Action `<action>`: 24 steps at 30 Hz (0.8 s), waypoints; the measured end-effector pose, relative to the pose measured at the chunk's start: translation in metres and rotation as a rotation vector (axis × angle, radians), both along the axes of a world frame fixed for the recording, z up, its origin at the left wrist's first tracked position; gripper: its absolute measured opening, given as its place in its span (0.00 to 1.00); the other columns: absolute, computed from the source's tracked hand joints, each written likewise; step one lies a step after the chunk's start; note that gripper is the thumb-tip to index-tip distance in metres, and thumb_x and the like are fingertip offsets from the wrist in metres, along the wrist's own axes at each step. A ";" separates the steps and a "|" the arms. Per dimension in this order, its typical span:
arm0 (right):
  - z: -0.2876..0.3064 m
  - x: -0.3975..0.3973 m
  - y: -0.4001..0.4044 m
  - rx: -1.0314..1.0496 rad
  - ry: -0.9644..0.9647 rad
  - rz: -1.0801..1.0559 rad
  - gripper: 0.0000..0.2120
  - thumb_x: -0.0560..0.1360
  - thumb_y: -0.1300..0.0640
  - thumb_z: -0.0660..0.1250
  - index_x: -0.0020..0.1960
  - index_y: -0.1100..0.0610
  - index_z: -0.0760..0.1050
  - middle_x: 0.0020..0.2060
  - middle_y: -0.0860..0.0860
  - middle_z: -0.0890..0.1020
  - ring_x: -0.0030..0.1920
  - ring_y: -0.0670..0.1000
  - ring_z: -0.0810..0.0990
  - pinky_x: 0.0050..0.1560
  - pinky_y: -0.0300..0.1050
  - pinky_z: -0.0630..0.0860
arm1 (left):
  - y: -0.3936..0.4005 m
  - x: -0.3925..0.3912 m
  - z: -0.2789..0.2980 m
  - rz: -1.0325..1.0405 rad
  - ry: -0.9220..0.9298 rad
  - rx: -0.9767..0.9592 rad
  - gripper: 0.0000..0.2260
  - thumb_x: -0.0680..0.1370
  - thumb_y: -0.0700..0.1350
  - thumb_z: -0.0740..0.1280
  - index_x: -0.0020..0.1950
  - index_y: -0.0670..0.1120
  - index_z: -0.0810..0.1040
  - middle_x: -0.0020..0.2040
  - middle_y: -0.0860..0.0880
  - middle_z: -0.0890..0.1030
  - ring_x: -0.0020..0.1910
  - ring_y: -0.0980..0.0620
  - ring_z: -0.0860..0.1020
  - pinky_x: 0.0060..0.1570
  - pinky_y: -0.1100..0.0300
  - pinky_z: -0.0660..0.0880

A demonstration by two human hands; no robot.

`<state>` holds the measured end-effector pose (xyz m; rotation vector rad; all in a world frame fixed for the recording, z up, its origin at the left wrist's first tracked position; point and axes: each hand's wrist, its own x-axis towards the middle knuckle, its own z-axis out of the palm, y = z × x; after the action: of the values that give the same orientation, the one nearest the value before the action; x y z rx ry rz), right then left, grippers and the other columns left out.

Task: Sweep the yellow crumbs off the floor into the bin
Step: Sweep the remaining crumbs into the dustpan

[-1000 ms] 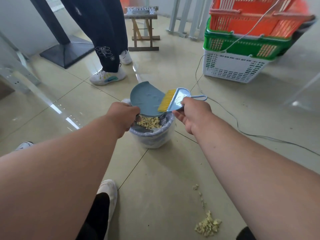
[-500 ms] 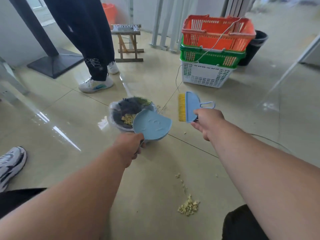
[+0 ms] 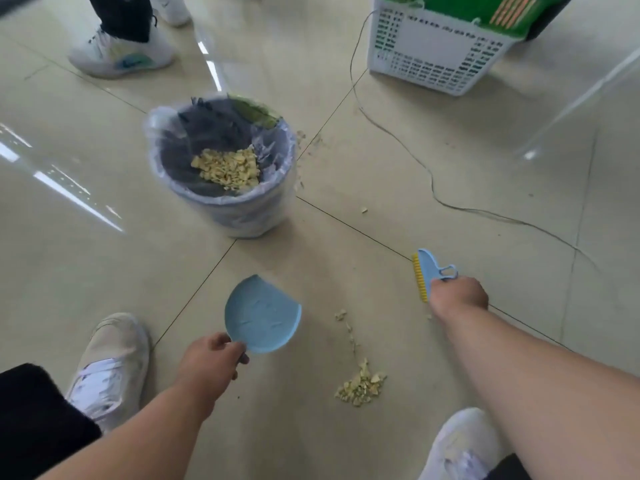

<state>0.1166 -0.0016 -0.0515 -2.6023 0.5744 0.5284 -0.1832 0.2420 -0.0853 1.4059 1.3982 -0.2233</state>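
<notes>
A small bin (image 3: 221,209) lined with a clear bag stands on the tiled floor and holds a heap of yellow crumbs (image 3: 227,169). My left hand (image 3: 211,362) grips the handle of an empty blue dustpan (image 3: 263,315), held low in front of the bin. My right hand (image 3: 459,295) grips a blue hand brush (image 3: 427,271) with yellow bristles, to the right of the pan. Between my hands, a pile of yellow crumbs (image 3: 362,386) lies on the floor with a thin trail (image 3: 346,327) leading up from it. A few crumbs (image 3: 364,210) lie near the bin.
My two white shoes (image 3: 114,362) (image 3: 460,448) flank the crumb pile. Another person's shoe (image 3: 121,55) stands behind the bin. A white basket (image 3: 433,53) under a green one sits at the back right. A thin cable (image 3: 433,188) runs across the floor.
Both hands have come away from the bin and dropped toward the floor. The emptied dustpan now sits lower and nearer me, and the brush has swung right. The view tilted down.
</notes>
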 end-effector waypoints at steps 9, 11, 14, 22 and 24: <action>-0.066 0.113 0.114 -0.105 -0.057 0.395 0.11 0.81 0.54 0.62 0.52 0.60 0.81 0.50 0.60 0.83 0.53 0.61 0.82 0.46 0.42 0.68 | 0.058 0.071 -0.055 -0.147 -0.005 0.001 0.05 0.80 0.42 0.70 0.49 0.49 0.86 0.38 0.49 0.89 0.31 0.49 0.77 0.32 0.60 0.72; -0.076 0.122 0.136 -0.104 -0.052 0.505 0.10 0.79 0.54 0.63 0.50 0.58 0.81 0.45 0.56 0.82 0.46 0.59 0.79 0.44 0.41 0.68 | 0.063 0.085 -0.059 -0.161 -0.002 0.008 0.05 0.80 0.41 0.70 0.49 0.49 0.86 0.38 0.49 0.89 0.30 0.50 0.77 0.31 0.60 0.72; -0.087 0.116 0.155 -0.096 -0.065 0.676 0.10 0.78 0.54 0.63 0.53 0.56 0.80 0.46 0.54 0.81 0.46 0.59 0.78 0.45 0.43 0.70 | 0.066 0.098 -0.062 -0.175 -0.003 -0.002 0.05 0.80 0.42 0.70 0.49 0.50 0.86 0.37 0.50 0.88 0.31 0.49 0.77 0.33 0.60 0.73; -0.081 0.005 0.107 -0.127 0.060 1.371 0.21 0.77 0.59 0.61 0.69 0.45 0.72 0.60 0.52 0.77 0.55 0.61 0.81 0.48 0.52 0.77 | 0.062 0.091 -0.061 -0.269 0.024 0.014 0.05 0.80 0.42 0.70 0.51 0.50 0.85 0.37 0.50 0.89 0.30 0.50 0.77 0.31 0.60 0.73; -0.078 -0.025 0.089 -0.149 0.072 1.473 0.23 0.77 0.59 0.62 0.70 0.46 0.70 0.59 0.52 0.77 0.54 0.62 0.81 0.47 0.53 0.78 | 0.057 0.085 -0.060 -0.288 0.026 0.021 0.05 0.80 0.41 0.70 0.52 0.49 0.86 0.37 0.49 0.89 0.29 0.50 0.77 0.28 0.61 0.73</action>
<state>0.0918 0.0870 -0.1295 -2.7045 -1.4721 0.9634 -0.0985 0.2989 -0.1450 1.6246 1.2178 -0.4147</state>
